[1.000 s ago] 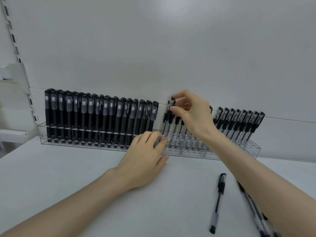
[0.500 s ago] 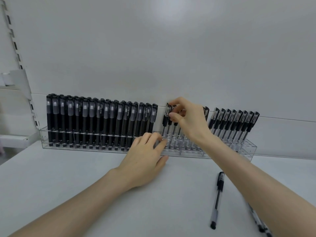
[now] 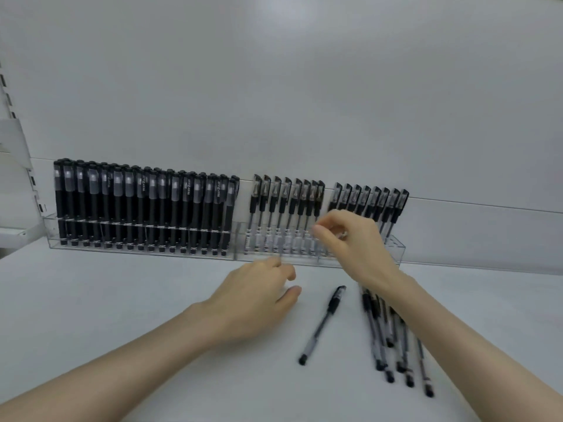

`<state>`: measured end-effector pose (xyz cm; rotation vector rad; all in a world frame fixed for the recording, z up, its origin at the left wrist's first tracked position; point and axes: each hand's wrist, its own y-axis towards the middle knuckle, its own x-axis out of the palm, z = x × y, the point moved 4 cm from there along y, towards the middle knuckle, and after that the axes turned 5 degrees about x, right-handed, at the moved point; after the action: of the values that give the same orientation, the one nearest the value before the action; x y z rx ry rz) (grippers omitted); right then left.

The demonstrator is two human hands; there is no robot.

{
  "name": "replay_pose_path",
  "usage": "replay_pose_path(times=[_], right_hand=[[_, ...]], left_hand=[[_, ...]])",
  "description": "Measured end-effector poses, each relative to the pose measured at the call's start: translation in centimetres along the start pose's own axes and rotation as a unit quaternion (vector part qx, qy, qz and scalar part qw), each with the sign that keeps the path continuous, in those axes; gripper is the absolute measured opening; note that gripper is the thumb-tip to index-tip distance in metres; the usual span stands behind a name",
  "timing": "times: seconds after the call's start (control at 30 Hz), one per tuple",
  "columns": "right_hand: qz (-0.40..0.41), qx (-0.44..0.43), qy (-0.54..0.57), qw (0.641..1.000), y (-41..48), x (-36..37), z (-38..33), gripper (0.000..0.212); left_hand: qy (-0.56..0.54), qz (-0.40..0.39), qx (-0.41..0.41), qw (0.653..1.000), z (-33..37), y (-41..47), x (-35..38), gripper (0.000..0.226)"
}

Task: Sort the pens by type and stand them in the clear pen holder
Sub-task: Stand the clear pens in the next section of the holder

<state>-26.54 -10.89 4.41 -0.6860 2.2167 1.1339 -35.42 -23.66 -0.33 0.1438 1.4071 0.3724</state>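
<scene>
Where the white tabletop (image 3: 122, 315) meets the pale grey wall panel (image 3: 304, 86), a long clear acrylic pen holder (image 3: 396, 248) stands along the rear edge. Its left section is packed with thick matte-black pens (image 3: 143, 208), all upright. Its middle section holds slim clear-barrelled pens with black caps (image 3: 283, 208). After a small gap, a second row of the same slim pens (image 3: 371, 202) leans slightly right, towards the holder's right end.

The left hand (image 3: 256, 296) rests on the tabletop just in front of the middle section, its grip released, with the fingers loosely curled round nothing. The right hand (image 3: 350, 242) hangs in front of the gap between the two slim rows with thumb and fingers drawn together. Blur hides whether its grip holds anything.

Nearer the front edge, a single slim pen (image 3: 323, 324) lies diagonally on the bare surface. Just to its right, a loose bundle of slim pens (image 3: 393, 339) lies partly under the right forearm.

At the far left of the room, a white slotted upright (image 3: 6, 95) carries a white bracket (image 3: 16, 141). A white shelf ledge (image 3: 18, 236) sits below it, beside the tabletop's rear left corner.
</scene>
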Motion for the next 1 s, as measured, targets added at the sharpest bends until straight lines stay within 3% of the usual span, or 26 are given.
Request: replay_pose_path(times=[0.17, 0.43, 0.53, 0.73, 1.0], right_hand=[[-0.090, 0.020, -0.012, 0.996, -3.9, -2.7, 4.8, 0.010], [-0.207, 0.003, -0.039, 0.978, -7.8, -5.2, 9.2, 0.031], [-0.215, 0.003, -0.029, 0.976, -8.1, -5.0, 10.2, 0.033], [-0.241, -0.023, -0.042, 0.969, -8.1, -4.2, 10.9, 0.033], [-0.249, -0.012, -0.065, 0.966, -8.1, -4.0, 11.0, 0.038]], left_hand=[[-0.024, 0.002, -0.059, 0.998, 5.3, -0.2, 1.9, 0.040], [-0.057, 0.029, -0.168, 0.984, 11.8, 0.3, 4.5, 0.056], [-0.086, 0.016, -0.207, 0.974, 12.2, 1.1, 5.1, 0.058], [-0.175, 0.000, -0.272, 0.946, 10.8, 2.6, 4.6, 0.040], [-0.257, -0.012, -0.280, 0.925, 9.8, 3.0, 3.7, 0.027]])
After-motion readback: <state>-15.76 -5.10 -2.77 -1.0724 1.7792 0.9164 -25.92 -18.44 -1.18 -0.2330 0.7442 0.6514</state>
